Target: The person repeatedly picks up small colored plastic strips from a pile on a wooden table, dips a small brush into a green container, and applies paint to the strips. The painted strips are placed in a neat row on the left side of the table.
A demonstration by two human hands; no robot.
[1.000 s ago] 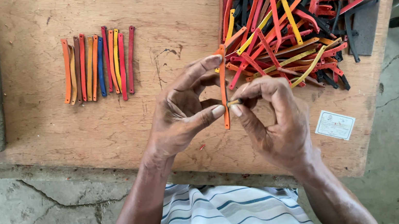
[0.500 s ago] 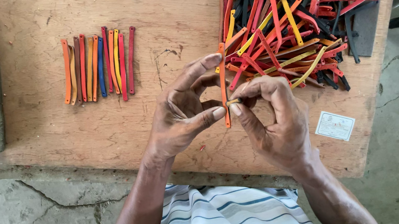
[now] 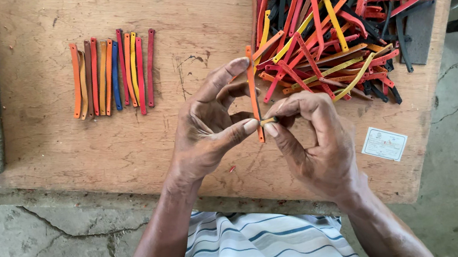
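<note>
Above a wooden board [image 3: 65, 151], left hand [image 3: 207, 122] and right hand [image 3: 311, 141] together pinch one thin orange strip [image 3: 252, 83], upright; eleven sorted strips [image 3: 114, 73] lie beside.

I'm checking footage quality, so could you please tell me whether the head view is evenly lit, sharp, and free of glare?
Head view: soft, even daylight; faint shadows under the left hand and right hand; orange strip sharp; no glare on the wooden board.

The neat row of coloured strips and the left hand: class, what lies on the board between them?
In the head view, only bare wooden board with a few dark scuffs separates the row of strips from the left hand.
</note>
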